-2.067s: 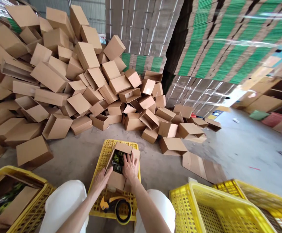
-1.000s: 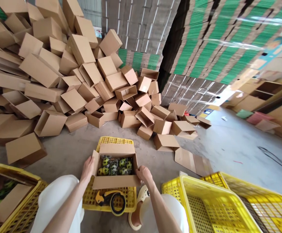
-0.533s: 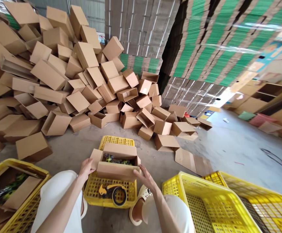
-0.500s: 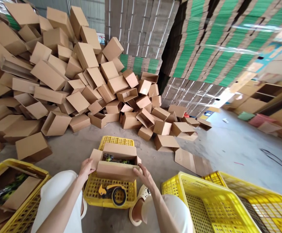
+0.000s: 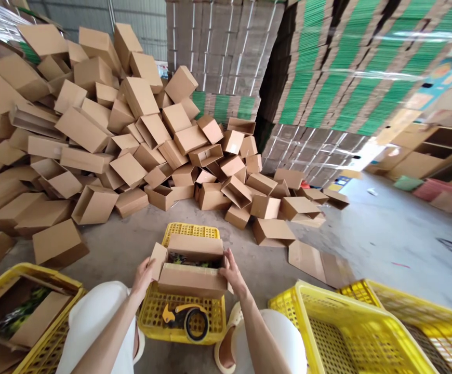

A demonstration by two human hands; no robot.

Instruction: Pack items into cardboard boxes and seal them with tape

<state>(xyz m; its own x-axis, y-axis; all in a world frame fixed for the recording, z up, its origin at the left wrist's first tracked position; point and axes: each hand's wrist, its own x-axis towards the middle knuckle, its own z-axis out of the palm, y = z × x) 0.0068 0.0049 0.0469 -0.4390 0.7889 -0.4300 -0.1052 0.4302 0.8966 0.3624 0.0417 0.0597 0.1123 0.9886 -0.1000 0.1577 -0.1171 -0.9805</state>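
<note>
An open cardboard box [image 5: 193, 280] rests on an upturned yellow plastic crate [image 5: 151, 317] between my knees. Dark, plastic-wrapped things with yellow-green parts [image 5: 181, 258] lie inside it, too small to name. My left hand [image 5: 143, 275] pinches the box's left end flap, which sticks outward. At the opposite end, my right hand [image 5: 233, 274] grips the right end flap, its fingertips up by the rim. A yellow-and-black tape dispenser [image 5: 187, 318] with a dark roll lies on the crate in front of the box.
A big heap of empty cardboard boxes [image 5: 128, 169] fills the floor ahead. To my left, a yellow crate [image 5: 60, 278] holds an open filled box. Yellow crates [image 5: 307, 296] stand at my right. Tall stacks of flat cardboard [image 5: 311, 67] rise behind.
My right hand has moved up and inward at the box's right end, and that end flap now angles out below it. My left hand stays on the left flap. The view has shifted slightly.
</note>
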